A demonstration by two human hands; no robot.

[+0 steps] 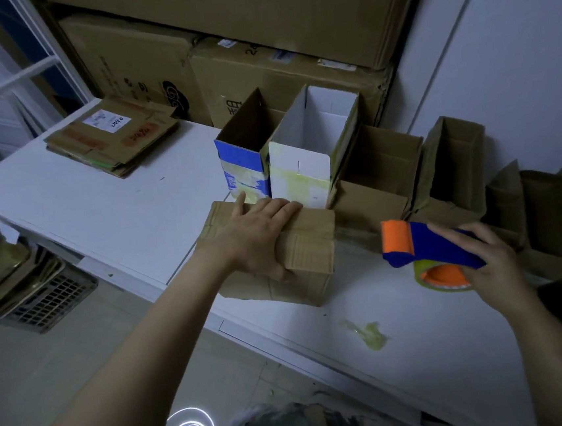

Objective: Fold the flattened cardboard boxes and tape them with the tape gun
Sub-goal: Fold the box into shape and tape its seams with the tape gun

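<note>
Left hand (pixel 261 235) flat atop brown box (pixel 307 255) at table (pixel 283 322) edge; right hand (pixel 493 261) around tape gun (pixel 427 246)

We see a white table (pixel 100 209), big brown storage cartons (pixel 254 16) stacked behind it, a dark slatted crate (pixel 54 300) on the floor (pixel 49 389) at left, a crumpled yellowish tape scrap (pixel 366 333) near the table's front edge

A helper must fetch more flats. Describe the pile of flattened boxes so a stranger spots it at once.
Start at the white table in front of the big cartons. The pile of flattened boxes lies at its far left corner, apart from the row of open boxes. It alone lies flat, with a white handwritten label on top.
</note>
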